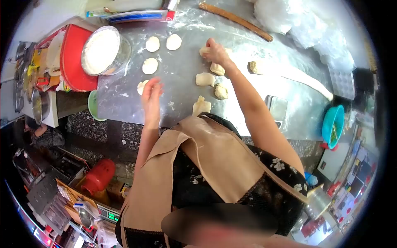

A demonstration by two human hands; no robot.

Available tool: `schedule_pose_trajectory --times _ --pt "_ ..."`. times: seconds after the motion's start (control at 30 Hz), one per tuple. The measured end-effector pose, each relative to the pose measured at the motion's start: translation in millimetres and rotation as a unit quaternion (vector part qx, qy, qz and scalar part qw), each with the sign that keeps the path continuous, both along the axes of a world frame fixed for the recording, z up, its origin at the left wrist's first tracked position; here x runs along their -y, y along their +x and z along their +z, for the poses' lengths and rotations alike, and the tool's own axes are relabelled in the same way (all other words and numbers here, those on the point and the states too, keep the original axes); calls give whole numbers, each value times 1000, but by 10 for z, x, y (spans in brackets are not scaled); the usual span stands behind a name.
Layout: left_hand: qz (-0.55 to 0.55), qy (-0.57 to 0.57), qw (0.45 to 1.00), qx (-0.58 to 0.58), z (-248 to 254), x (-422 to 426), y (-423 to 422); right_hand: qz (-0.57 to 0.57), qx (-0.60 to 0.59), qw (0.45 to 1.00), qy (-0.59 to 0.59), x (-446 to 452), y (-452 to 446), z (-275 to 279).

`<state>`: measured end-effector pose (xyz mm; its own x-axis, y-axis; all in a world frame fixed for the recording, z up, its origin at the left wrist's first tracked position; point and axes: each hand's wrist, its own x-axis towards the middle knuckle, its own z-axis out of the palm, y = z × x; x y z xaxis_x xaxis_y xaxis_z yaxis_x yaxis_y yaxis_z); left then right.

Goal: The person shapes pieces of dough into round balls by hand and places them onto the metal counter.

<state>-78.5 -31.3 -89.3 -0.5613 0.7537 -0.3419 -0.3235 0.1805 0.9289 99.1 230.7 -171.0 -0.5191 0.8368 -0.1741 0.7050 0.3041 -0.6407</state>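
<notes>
My left hand [152, 91] is over the metal worktop [178, 74], its fingers stretched out beside a flattened round of dough [141, 87] that they partly cover. Three more dough rounds lie beyond it, one of them a pale disc [150, 66]. Farther right, my right hand [216, 53] has its fingers closed around a piece of dough [204, 51], mostly hidden under the hand. Close to that wrist are several cut lumps of dough [205, 79]. A flatter dough piece [201, 106] rests at the front edge against my apron [215, 140].
A long dough roll [306, 79] stretches to the right. Behind lies a wooden stick [235, 20]. A bowl of flour [101, 50] stands at the left by a red container [78, 58]. At the right are a small scale [278, 108] and a turquoise basin [333, 126].
</notes>
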Motion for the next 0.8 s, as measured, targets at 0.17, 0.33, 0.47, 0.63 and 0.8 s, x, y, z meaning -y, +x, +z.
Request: schedule_pose_trajectory --times 0.17,0.33,0.47,0.63,0.8 --pt "9 140 960 -242 452 -428 304 -198 -425 823 -322 837 -362 1192" --pt "18 169 917 -360 908 -642 336 -69 -412 818 -396 1270 -368 1813" --pt "67 197 918 -339 940 -637 362 -54 -433 807 -398 1383 -300 1930" --pt "36 132 934 -330 1031 -571 397 -78 -457 839 -285 1605 -286 2030" --pt "12 121 962 -243 1199 -464 497 -165 -462 861 131 1687 -383 1899"
